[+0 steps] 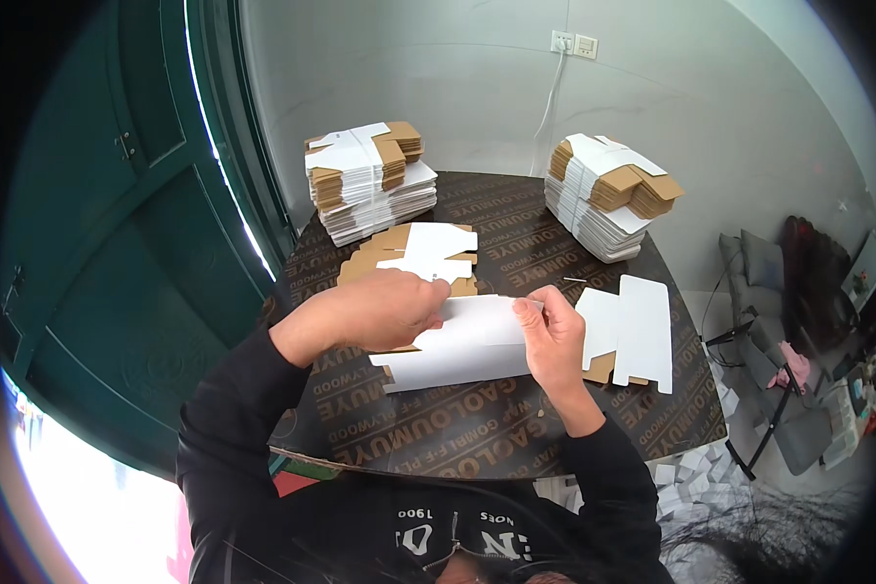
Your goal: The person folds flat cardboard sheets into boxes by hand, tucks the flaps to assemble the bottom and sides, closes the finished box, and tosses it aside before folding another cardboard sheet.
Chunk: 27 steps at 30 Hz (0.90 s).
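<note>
A white cardboard box [477, 341], partly folded, lies across the dark table in front of me. My left hand [391, 307] is closed at its upper left part, fingers curled down; the fingertips are partly hidden. My right hand [557, 341] pinches the upper right edge between thumb and fingers. Just beyond my left hand lie flat box blanks [428, 245], white on one side and brown on the other. To the right of my right hand rests another flat white blank [642, 326] with some brown cardboard showing beneath it.
Two tied stacks of flat blanks stand at the back, a left stack [370, 185] and a right stack [608, 200]. The round table [438, 428] has printed lettering. A green door [97, 214] is on the left; a grey chair [798, 423] and white scraps [696, 482] are at right.
</note>
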Available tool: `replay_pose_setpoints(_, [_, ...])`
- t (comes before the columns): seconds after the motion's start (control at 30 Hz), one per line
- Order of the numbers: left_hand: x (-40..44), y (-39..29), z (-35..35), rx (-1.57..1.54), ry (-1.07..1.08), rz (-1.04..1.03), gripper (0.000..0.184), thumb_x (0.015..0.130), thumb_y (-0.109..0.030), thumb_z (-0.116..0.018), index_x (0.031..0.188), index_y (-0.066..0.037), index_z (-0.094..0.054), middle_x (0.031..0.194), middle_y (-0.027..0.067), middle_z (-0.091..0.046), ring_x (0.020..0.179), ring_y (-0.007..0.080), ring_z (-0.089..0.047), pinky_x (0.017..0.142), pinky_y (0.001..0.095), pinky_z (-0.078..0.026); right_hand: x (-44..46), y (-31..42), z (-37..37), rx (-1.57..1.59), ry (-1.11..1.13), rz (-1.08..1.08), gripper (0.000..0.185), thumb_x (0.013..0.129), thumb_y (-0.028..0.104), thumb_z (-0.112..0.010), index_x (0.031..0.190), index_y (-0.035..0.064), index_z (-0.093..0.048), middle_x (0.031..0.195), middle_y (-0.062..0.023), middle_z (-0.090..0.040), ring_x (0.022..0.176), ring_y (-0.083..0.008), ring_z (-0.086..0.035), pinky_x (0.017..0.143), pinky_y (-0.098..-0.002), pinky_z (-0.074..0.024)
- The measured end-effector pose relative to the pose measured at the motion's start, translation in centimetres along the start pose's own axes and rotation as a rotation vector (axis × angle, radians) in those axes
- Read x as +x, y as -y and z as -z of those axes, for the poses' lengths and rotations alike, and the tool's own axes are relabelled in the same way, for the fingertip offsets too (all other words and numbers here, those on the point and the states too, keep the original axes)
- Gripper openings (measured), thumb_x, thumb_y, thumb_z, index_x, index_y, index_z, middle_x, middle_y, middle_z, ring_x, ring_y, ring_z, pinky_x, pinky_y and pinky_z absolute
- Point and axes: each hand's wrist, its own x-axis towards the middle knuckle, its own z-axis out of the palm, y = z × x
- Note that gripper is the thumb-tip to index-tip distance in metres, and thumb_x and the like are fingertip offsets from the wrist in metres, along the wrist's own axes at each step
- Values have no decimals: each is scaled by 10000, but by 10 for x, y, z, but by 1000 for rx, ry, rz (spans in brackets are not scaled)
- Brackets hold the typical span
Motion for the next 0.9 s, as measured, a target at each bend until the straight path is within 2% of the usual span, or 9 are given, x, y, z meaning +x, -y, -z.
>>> replay_pose_setpoints(0.1, [-5,-6,-4,53,-47,-15,221,937,-186,-586,945,34,-565,754,179,-661,686,351,-644,646,397,-506,-3,8,6,69,35,-116,221,930,178,-645,808,4,-585,608,15,-456,542,-86,-347,505,-245,-322])
replay_pose_setpoints(0.3, [-11,-13,-19,156,-58,-62,283,938,-244,-586,993,28,-531,704,181,-654,659,364,-650,630,384,-516,-17,3,15,193,118,-263,237,932,184,-647,785,7,-589,625,17,-479,558,-71,-362,515,-228,-333])
replay_pose_setpoints(0.43, [-11,-15,-32,102,25,-24,467,954,-380,-537,1134,48,-488,829,228,-662,750,380,-658,673,420,-524,-23,9,16,164,174,-330,215,914,168,-649,784,4,-601,627,-14,-528,531,-113,-419,512,-246,-371])
replay_pose_setpoints(0.47, [-11,-13,-39,102,25,-21,467,954,-380,-537,1134,48,-488,829,228,-662,750,380,-658,673,420,-524,-25,10,15,165,176,-330,215,914,168,-649,784,4,-601,627,-14,-528,531,-113,-419,512,-246,-371])
replay_pose_setpoints(0.6, [0,-2,-95,74,-6,-6,708,956,-509,-460,1315,96,-385,1173,353,-552,1117,454,-560,885,502,-474,-35,7,18,-583,465,-289,197,905,178,-626,811,4,-627,685,-79,-610,580,-172,-554,560,-287,-453])
replay_pose_setpoints(0.63, [1,-2,-110,70,-4,-10,708,956,-509,-460,1315,96,-385,1173,353,-552,1117,454,-560,885,502,-474,-38,8,17,-585,465,-295,197,905,178,-626,811,4,-627,685,-79,-610,580,-172,-554,560,-287,-453])
replay_pose_setpoints(0.77, [2,-3,-164,235,-62,30,821,962,-544,-396,1438,107,-238,1444,403,-250,1394,492,-222,1098,546,-259,-48,19,6,-1163,825,-329,274,883,232,-594,890,-38,-640,830,-164,-672,682,-323,-612,617,-366,-466])
replay_pose_setpoints(0.8, [3,-2,-171,228,-57,31,821,962,-544,-396,1438,107,-238,1444,403,-250,1394,492,-222,1098,546,-259,-52,15,3,-1162,833,-332,274,883,232,-594,890,-38,-640,830,-164,-672,682,-323,-612,617,-366,-466])
replay_pose_setpoints(0.9, [4,2,-186,127,-49,45,764,978,-484,-369,1468,80,-206,1491,395,-141,1441,459,-67,1152,519,-128,-67,-12,-6,-823,618,161,385,892,265,-573,1040,-89,-599,1063,-255,-625,943,-380,-597,811,-401,-464])
